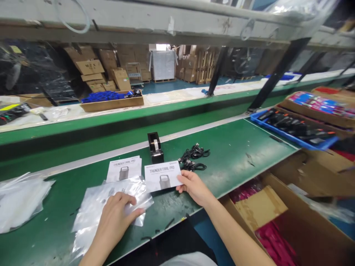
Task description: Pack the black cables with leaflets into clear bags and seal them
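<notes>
My right hand (193,187) pinches the right edge of a white printed manual (162,175) marked "THUNDERTRAIL PRO", thumb on top. My left hand (119,210) lies over a pile of clear plastic bags (90,207); its thumb is spread away from the curled fingers, and no bag is visibly gripped. Behind the bags is a stack of similar manuals (124,168), partly covered at its front by the plastic. A black tape dispenser (155,147) stands just beyond the held manual. Coiled black cables (195,152) lie in small bundles to its right.
More plastic bags (22,201) lie at the left of the green workbench (227,155). A blue tray (296,127) of black items sits at the far right. Below it stands an open cardboard box (302,229). On the raised shelf, a carton (112,103) holds blue items.
</notes>
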Available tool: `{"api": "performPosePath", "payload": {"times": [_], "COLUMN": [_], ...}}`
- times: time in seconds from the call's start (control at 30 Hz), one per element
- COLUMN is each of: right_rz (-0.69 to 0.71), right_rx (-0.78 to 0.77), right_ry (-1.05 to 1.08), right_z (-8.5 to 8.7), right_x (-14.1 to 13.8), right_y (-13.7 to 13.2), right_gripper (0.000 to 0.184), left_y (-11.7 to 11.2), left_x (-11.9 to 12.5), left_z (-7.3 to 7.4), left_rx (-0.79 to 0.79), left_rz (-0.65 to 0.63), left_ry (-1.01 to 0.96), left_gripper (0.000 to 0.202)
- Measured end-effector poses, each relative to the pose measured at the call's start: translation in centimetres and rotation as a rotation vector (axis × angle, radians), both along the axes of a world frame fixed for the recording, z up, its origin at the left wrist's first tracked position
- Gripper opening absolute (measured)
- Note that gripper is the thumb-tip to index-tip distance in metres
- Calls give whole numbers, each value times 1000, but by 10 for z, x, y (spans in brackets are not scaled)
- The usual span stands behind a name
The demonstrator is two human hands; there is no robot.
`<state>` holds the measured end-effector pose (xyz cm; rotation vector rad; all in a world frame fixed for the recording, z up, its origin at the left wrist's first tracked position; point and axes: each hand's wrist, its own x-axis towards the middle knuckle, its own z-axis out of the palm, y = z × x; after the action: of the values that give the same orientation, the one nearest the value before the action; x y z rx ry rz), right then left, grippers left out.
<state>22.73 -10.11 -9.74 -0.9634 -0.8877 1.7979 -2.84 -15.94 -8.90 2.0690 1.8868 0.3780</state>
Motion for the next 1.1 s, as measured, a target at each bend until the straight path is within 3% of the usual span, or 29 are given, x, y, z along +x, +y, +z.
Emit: {"api": "performPosePath", "payload": {"times": [0.2,0.57,0.87,1.1], "right_rz": [15,43,7,32], "right_rx": [-1,42,48,64], "right_ry": [145,255,257,197], "right_z": [-2,-6,-5,-3], "right_x": [13,18,17,16], "right_y": [3,-3,-6,-8], "right_gripper": [23,20,21,23], "left_y": [0,-6,-2,-3], "left_x": [-4,-4,-1,-1], "left_z": [-6,-1,4,16], "left_rx": [12,47,-12,-44], "left_rz": [-7,15,30,28], "left_ry": [13,20,35,-31], "left_gripper": [39,43,40,40]}}
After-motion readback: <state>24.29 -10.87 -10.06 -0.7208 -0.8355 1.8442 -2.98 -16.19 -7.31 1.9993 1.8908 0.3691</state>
